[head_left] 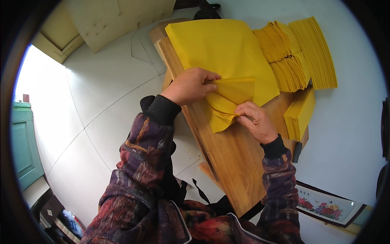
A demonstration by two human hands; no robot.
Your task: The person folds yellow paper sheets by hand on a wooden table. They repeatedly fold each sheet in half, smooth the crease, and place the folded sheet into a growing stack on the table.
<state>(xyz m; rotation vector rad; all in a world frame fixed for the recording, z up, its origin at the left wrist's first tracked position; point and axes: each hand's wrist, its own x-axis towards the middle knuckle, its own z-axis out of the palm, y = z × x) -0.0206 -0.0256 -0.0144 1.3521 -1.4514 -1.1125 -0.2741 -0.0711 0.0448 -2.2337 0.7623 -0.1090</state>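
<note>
A large stack of yellow paper [219,44] covers the far part of a wooden table [239,162]. On its near side lies a thin folded yellow sheet [237,87], partly lifted and creased. My left hand [193,85] pinches the upper left corner of this sheet between thumb and fingers. Lower and to the right, my right hand [256,121] grips the near edge, where several layers bunch together. How many layers each hand holds cannot be made out.
Folded yellow paper bundles [284,53] stand to the right of the stack. A further bundle [300,112] rests by the table's right edge. A framed flower picture [325,203] is at lower right. A green cabinet door [26,142] is at far left, beyond the pale tiled floor [97,110].
</note>
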